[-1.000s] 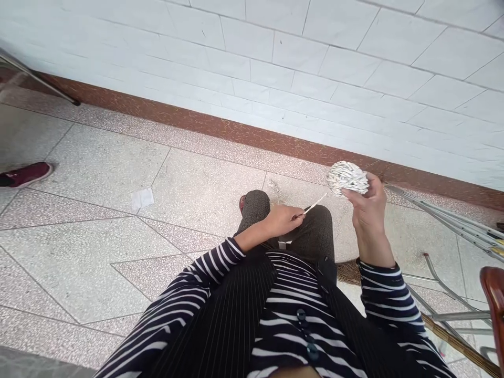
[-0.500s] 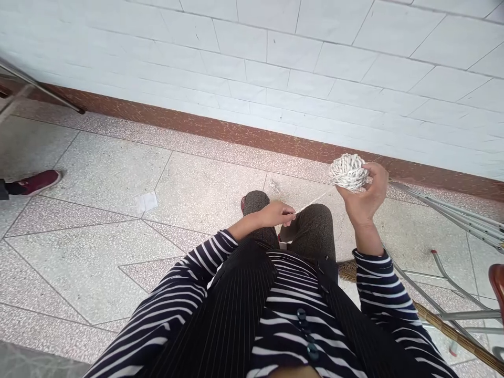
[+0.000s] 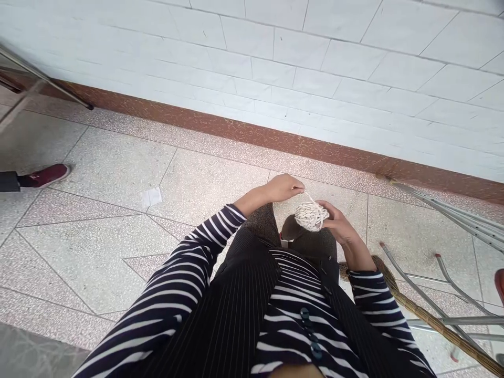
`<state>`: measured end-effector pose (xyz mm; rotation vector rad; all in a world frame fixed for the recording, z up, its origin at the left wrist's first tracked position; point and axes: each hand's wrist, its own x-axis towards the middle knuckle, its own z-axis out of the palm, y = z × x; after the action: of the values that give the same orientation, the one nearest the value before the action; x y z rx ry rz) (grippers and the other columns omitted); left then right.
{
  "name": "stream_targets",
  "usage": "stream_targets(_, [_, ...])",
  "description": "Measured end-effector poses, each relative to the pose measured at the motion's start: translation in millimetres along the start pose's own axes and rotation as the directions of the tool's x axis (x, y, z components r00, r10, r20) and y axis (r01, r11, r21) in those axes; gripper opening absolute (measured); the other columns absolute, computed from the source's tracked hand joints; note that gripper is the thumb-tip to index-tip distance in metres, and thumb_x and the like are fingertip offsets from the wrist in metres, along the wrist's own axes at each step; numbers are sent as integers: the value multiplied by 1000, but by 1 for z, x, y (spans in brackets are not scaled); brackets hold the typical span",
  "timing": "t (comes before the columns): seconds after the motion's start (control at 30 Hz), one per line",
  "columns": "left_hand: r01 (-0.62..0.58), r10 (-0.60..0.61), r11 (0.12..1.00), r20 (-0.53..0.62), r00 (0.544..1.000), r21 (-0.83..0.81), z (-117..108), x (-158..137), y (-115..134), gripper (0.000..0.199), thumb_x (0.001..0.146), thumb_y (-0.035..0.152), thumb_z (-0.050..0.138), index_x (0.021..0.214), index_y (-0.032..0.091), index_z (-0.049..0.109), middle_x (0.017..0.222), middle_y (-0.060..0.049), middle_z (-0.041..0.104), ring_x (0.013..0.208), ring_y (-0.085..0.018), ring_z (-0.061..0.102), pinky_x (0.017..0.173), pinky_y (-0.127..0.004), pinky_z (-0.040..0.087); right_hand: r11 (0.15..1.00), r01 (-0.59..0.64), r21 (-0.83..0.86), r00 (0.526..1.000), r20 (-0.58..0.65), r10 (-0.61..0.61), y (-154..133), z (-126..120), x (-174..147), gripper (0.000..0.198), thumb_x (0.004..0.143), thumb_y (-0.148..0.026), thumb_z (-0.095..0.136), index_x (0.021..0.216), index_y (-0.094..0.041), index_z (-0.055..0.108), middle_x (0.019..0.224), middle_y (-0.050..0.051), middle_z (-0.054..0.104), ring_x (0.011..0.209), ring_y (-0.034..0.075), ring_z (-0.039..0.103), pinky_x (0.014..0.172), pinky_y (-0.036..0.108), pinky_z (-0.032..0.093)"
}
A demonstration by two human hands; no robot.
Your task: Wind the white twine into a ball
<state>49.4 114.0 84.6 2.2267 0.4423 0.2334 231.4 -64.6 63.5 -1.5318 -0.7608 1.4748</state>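
A ball of whitish cord (image 3: pixel 310 216) is in front of my knees, its strands wound in thick loops. My right hand (image 3: pixel 334 223) grips it from the right side, fingers behind and thumb in front. Just up and left of the ball, my left hand (image 3: pixel 286 188) pinches the loose cord (image 3: pixel 309 196) between thumb and fingertips. That short length runs from the pinch down to the top of the ball. Some fingers of both hands are hidden from view.
A tiled wall (image 3: pixel 252 79) rises ahead. On the right are metal crutches (image 3: pixel 444 209), a metal-legged frame (image 3: pixel 429 283) and a broom (image 3: pixel 437 325). White paper (image 3: pixel 151 197) lies on the speckled floor (image 3: pixel 205 184). Another person's maroon shoe (image 3: pixel 49 175) is at the left.
My right hand has brought the ball down and left, close to my left hand. The left hand has risen slightly, and the cord between them is much shorter.
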Motion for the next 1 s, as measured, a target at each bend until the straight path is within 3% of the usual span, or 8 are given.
stream_targets(0.13, [-3,3,996,-3,1000,-87,11,6,-9,29,93,29,50,77,15,69,72,-1,66,67,-13,54,67,-25,35,975,131,177,991,-63,-122,-20,6,-14,63,51,-20,86,111,-26,65,110,2,70,103,26,64,88,35,52])
stream_targets(0.33, [73,-90,927,-30,995,-368,23,8,-19,28,92,33,53,84,12,70,78,-3,69,73,-12,60,67,-21,43,933,325,153,946,-66,-318,-81,17,-28,83,56,-24,88,132,-34,59,138,3,61,126,31,57,100,45,52])
stream_targets(0.5, [128,-138,870,14,990,-476,36,-9,-24,30,93,34,52,80,12,68,80,-5,70,71,-10,61,67,-21,48,895,406,183,913,-133,-387,-115,22,-19,67,55,-24,88,118,-31,67,134,4,63,129,35,54,94,49,56])
stream_targets(0.63, [124,-87,878,100,991,-463,29,-22,-10,31,96,35,50,84,13,69,83,-5,70,75,-11,62,71,-23,49,851,523,-53,788,-350,-507,-110,3,18,66,57,-26,88,119,-30,64,126,5,63,119,32,58,92,49,56])
stream_targets(0.73, [102,-64,921,111,992,-376,14,-21,3,35,98,37,47,80,14,68,80,-4,70,74,-12,62,72,-23,46,851,340,-400,724,-466,-508,-83,-11,42,68,55,-28,89,118,-25,64,119,9,62,108,32,59,87,51,54])
stream_targets(0.8, [79,-58,969,96,994,-234,7,-16,8,35,97,34,48,75,15,66,74,-3,68,70,-12,60,70,-24,43,805,192,-561,746,-449,-491,-60,-12,49,69,51,-29,89,116,-23,67,116,10,61,102,32,57,84,52,53])
stream_targets(0.87, [54,-51,998,90,995,-41,7,-9,9,31,95,30,51,71,16,65,70,-2,66,66,-13,57,67,-24,39,784,145,-604,833,-354,-426,-37,-6,51,62,51,-28,87,110,-24,70,107,9,62,90,28,58,77,46,53])
stream_targets(1.0, [-45,5,975,179,984,219,18,-4,6,25,94,28,56,76,18,68,75,-4,70,71,-17,61,68,-25,38,897,-4,-442,988,-138,-63,-8,3,46,52,55,-26,77,107,-22,73,99,8,69,78,23,60,63,34,50])
